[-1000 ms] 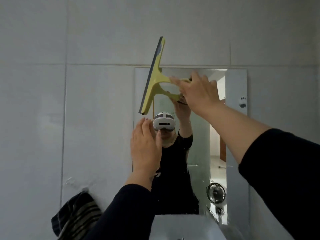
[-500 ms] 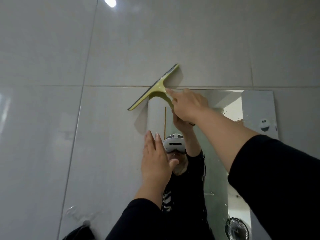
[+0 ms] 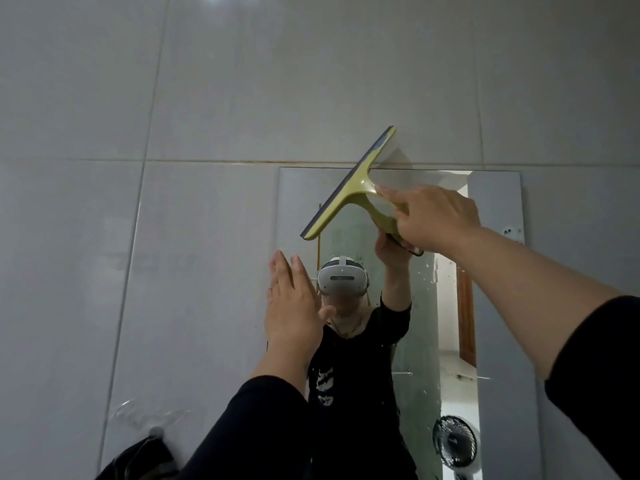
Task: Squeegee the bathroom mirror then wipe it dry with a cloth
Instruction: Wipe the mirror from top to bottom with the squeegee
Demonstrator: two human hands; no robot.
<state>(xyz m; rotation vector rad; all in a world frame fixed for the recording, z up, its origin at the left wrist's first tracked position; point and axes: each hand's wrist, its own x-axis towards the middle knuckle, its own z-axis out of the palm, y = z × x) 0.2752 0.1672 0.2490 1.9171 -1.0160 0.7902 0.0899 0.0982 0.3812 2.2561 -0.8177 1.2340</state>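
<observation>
Nearest to me are my two dark sleeves, the left one (image 3: 249, 427) rising from the bottom edge and the right one (image 3: 595, 386) coming in from the lower right. Beyond the left sleeve my left hand (image 3: 294, 306) is raised flat, fingers straight and together, thumb out to the side, gripping nothing; it sits over the left edge of the mirror (image 3: 498, 306), though I cannot tell whether the palm actually touches the glass. Farther up, my right hand (image 3: 436, 220) is wrapped around the handle of the yellow-green squeegee (image 3: 349, 192), the forefinger stretched along the handle toward the head. The blade is tilted, its lower end down-left over the glass and its upper end past the mirror's top edge, over the grey wall tiles (image 3: 207, 98). Whether the rubber edge presses on the glass I cannot tell. The mirror hangs on the tiles with specks and streaks across its middle; it reflects a person in a dark top wearing a white headset, an arm raised, and low on the right a small black fan (image 3: 453, 441). At the bottom left, a dark striped cloth (image 3: 138, 462) hangs against the wall from a small hook (image 3: 156, 431).
</observation>
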